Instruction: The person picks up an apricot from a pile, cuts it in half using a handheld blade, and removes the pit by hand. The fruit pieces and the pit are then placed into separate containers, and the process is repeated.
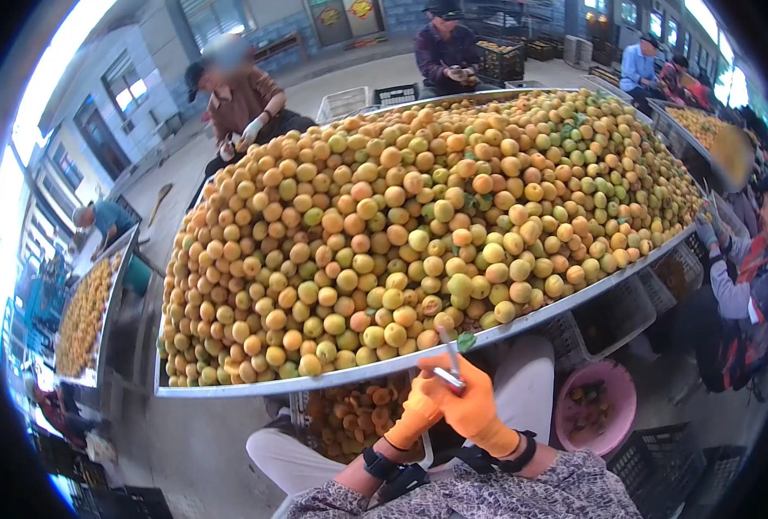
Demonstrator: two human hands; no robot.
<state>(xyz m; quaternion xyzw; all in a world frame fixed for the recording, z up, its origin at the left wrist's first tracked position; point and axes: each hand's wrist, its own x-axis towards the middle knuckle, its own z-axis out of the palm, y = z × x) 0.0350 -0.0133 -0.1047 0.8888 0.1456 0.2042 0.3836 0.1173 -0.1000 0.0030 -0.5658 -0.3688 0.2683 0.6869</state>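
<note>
Partly hidden: left hand (pixel 414 413), grip unclear behind right hand (pixel 470 400).
Knife (pixel 449 359): clenched by right, long axis toward 12 o'clock.

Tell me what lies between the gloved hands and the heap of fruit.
In the head view, only the metal table rim separates the hands, holding a small tool, from the fruit heap.

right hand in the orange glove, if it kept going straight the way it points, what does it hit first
Most likely the metal rim of the table, just ahead of the right hand and the small knife it holds, then the heaped apricots behind it. Depth is unclear, so the hand may pass over the rim.
</note>
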